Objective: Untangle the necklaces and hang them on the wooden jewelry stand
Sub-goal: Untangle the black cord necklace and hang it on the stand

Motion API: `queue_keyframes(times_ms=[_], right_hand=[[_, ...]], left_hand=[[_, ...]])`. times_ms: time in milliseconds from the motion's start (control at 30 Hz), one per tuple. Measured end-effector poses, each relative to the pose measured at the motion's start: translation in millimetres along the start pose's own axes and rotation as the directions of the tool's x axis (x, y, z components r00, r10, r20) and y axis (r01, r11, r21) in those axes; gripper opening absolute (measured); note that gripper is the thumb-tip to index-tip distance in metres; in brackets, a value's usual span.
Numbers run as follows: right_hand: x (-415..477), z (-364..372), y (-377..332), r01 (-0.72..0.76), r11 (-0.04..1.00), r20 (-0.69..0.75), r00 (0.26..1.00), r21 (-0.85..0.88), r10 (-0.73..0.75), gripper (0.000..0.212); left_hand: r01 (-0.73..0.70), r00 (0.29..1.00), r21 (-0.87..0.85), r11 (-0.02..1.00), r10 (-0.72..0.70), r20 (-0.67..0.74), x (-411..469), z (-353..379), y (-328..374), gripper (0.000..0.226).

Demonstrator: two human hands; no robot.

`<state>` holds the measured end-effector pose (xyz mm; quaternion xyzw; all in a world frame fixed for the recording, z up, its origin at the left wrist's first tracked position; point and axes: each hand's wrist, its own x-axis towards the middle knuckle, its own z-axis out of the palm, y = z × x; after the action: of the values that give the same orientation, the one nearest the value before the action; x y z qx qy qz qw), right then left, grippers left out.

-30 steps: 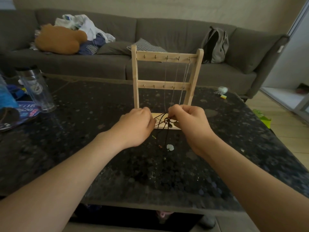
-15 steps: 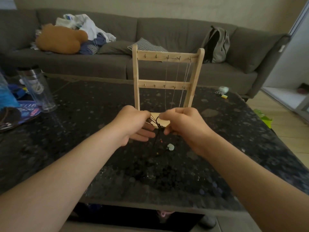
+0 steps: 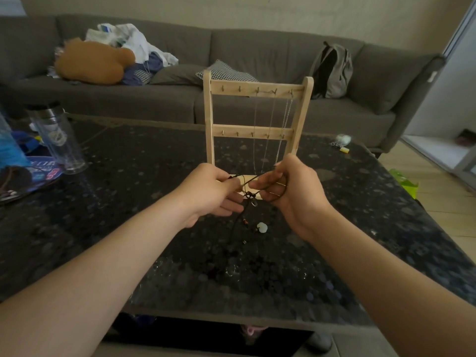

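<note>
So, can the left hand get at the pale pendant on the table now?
Probably yes: the pale pendant lies uncovered near the left hand, though that hand pinches the black cord.

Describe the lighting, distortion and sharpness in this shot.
Head view: the wide-angle lens bows the sofa back; light is dim and soft, brighter at the right edge; the black cords, pinched by the left hand and right hand, nearly vanish against the dark speckled table; thin chains on the wooden stand look faint.

Pale matt wooden stand (image 3: 258, 92) on a glossy speckled stone table (image 3: 134, 191).
</note>
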<state>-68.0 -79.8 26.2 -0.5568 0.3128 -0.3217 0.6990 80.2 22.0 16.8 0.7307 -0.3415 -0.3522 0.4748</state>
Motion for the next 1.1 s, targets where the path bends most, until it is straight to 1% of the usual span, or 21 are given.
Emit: queue_keyframes(times_ms=[67, 133, 200, 267, 367, 433, 533, 600, 700, 767, 867, 900, 933, 967, 1033, 1100], right_hand=[[-2, 0, -1, -0.034, 0.995, -0.021, 0.999, 0.098, 0.036, 0.020], [-4, 1, -3, -0.061, 0.988, -0.040, 0.997, 0.140, 0.067, 0.018], [-4, 1, -5, -0.072, 0.989, -0.062, 0.995, 0.125, 0.080, 0.017], [-4, 1, -7, -0.083, 0.993, -0.093, 0.991, 0.089, 0.091, 0.009], [-5, 0, -8, -0.131, 0.987, -0.107, 0.984, 0.096, 0.142, 0.012], [-5, 1, -7, -0.155, 0.982, -0.103, 0.981, 0.111, 0.166, 0.010], [-3, 2, -5, -0.168, 0.971, -0.083, 0.979, 0.170, 0.184, 0.006], [-1, 2, -5, -0.170, 0.967, -0.065, 0.980, 0.190, 0.186, 0.007], [0, 2, -4, -0.185, 0.964, -0.044, 0.979, 0.192, 0.197, 0.003], [1, 2, -3, -0.196, 0.963, -0.055, 0.976, 0.183, 0.209, 0.010], [3, -2, -3, -0.206, 0.964, -0.084, 0.971, 0.169, 0.223, 0.034], [4, -4, -3, -0.207, 0.969, -0.079, 0.972, 0.137, 0.219, 0.037], [3, -5, -4, -0.199, 0.978, -0.070, 0.977, 0.057, 0.203, 0.037], [2, -6, -4, -0.174, 0.983, -0.060, 0.984, -0.065, 0.170, 0.035], [1, -7, -3, -0.081, 0.958, -0.025, 0.997, -0.275, 0.077, 0.028], [0, -6, 0, 0.012, 0.929, 0.029, 1.000, -0.369, -0.001, 0.020]], left_hand=[[0.020, 1.000, -0.053, 0.998, -0.019, 0.016, -1, 1, 2, 0.023], [0.039, 0.999, -0.108, 0.993, -0.037, 0.022, -3, 1, 4, 0.023], [0.049, 0.999, -0.129, 0.990, -0.047, 0.016, -3, 0, 5, 0.022], [0.061, 0.998, -0.160, 0.985, -0.057, 0.027, -5, -1, 8, 0.025], [0.035, 0.998, -0.219, 0.975, -0.023, 0.058, -4, -3, 11, 0.024], [0.013, 0.997, -0.305, 0.952, 0.012, 0.080, -4, -2, 13, 0.023], [0.011, 0.992, -0.421, 0.907, 0.043, 0.118, -4, 0, 15, 0.028], [0.026, 0.991, -0.443, 0.896, 0.036, 0.131, -4, 1, 15, 0.032], [0.060, 0.987, -0.424, 0.904, 0.010, 0.160, -6, 1, 16, 0.032], [0.068, 0.990, -0.414, 0.908, -0.009, 0.142, -6, 0, 16, 0.029], [0.032, 0.999, -0.357, 0.934, -0.027, 0.019, -2, -1, 13, 0.023], [0.024, 1.000, -0.324, 0.946, -0.028, -0.009, -2, -3, 12, 0.022], [0.019, 0.999, -0.287, 0.958, -0.026, -0.021, -1, -4, 12, 0.022], [0.014, 1.000, -0.246, 0.969, -0.021, -0.022, -2, -5, 12, 0.023], [-0.005, 1.000, -0.141, 0.990, 0.002, -0.024, -4, -7, 12, 0.022], [-0.027, 0.999, -0.056, 0.998, 0.025, -0.034, -5, -7, 13, 0.021]])
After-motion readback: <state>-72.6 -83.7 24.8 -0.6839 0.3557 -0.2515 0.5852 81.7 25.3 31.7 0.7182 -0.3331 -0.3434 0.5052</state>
